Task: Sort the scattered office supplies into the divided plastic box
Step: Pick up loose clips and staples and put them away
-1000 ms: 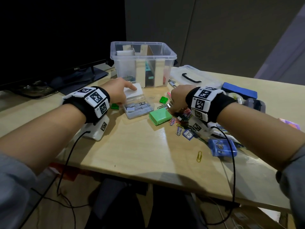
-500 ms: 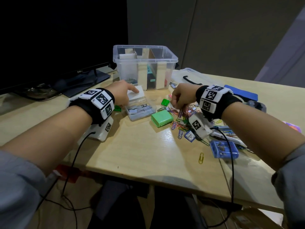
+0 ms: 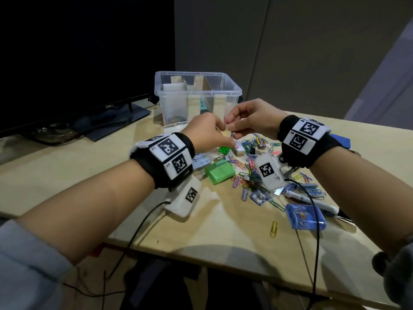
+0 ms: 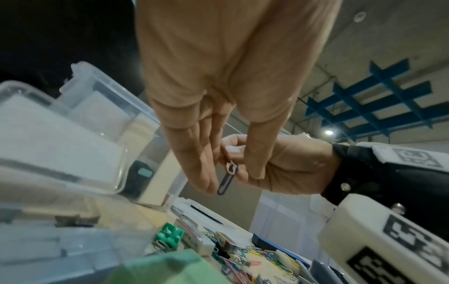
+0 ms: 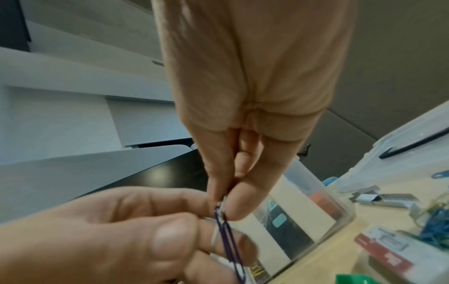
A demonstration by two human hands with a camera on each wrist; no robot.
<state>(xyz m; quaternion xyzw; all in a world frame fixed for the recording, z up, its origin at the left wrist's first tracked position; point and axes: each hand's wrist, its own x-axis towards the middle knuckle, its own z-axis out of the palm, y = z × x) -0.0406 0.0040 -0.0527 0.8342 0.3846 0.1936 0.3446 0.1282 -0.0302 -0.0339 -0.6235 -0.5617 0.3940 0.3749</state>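
A purple paper clip [image 5: 224, 226] is pinched by the right hand [image 3: 252, 118] and left hand [image 3: 206, 133], and could be dropped if pulled hard.

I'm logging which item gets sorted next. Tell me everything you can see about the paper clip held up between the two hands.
The paper clip is a thin, dark blue-purple wire loop with a small silvery piece at its top, possibly a second clip tangled with it. It hangs roughly upright in the air before the clear divided box, above the table. The right hand pinches its top; the left hand touches it with thumb and fingers.
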